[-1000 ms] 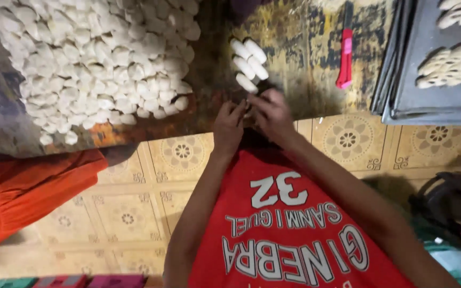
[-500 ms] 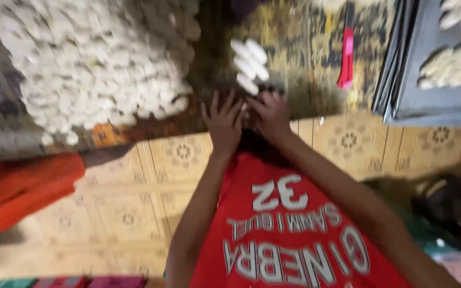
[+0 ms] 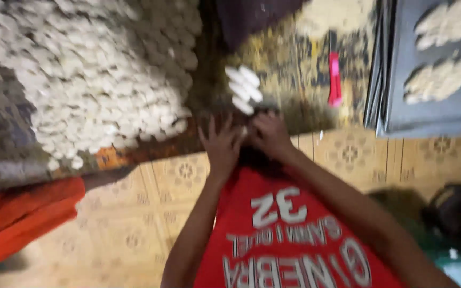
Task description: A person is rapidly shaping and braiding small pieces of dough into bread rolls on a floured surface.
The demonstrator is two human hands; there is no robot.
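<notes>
- Since half a second ago your hands have stayed together at the near edge of the table; your left hand's fingers, fanned wide then, look a little less spread, and the view has shifted slightly and blurred.
- The table (image 3: 305, 58) with its worn, patterned yellow-brown top fills the upper part of the view; below it lies a tiled floor (image 3: 134, 213) with a pale flower pattern.
- A big heap of white pieces (image 3: 92, 80) covers the left half of the table and reaches almost to its near edge.
- Your red shirt (image 3: 284, 229) with white print fills the bottom centre, between your two forearms.
- A stack of dark grey trays (image 3: 428, 106) sits at the right end of the table; the top tray carries two pale clusters of pieces (image 3: 436, 80).
- An orange cloth (image 3: 22, 218) lies at lower left, well apart from your hands.
- Your left hand (image 3: 221, 146) rests palm down at the table edge, fingers open and spread, holding nothing you can see.
- Your right hand (image 3: 269, 133) is just beside it, touching or nearly so, fingers curled; the blur hides whether it grips anything.
- A small row of white pieces (image 3: 245, 88) lies on the table just beyond your fingertips, apart from the big heap.
- A slim red tool (image 3: 335, 79) lies to the right of that row, near the trays.
</notes>
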